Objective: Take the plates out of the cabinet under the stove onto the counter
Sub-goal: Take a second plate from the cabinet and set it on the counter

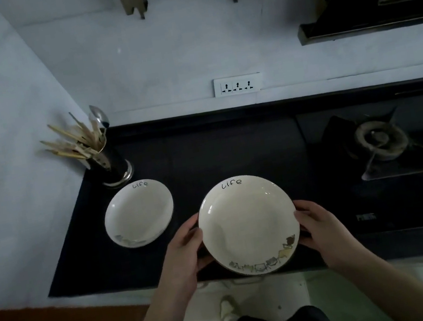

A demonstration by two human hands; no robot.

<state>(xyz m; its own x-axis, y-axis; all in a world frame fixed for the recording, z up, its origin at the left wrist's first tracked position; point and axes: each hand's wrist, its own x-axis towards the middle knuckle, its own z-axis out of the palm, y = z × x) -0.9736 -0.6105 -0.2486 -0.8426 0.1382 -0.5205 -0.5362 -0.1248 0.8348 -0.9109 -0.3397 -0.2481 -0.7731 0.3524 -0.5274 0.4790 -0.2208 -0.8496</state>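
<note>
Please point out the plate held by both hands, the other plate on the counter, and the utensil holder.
held plate (248, 227): head view, on its bare centre.
other plate (138, 214): head view, on its centre.
utensil holder (115, 166): head view, on its dark side wall.

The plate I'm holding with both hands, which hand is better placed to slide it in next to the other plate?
Left, probably. The left hand grips the held plate on the side facing the other plate; the right hand is on the stove side.

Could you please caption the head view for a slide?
Both hands hold a plate over the counter, beside another plate.
</note>
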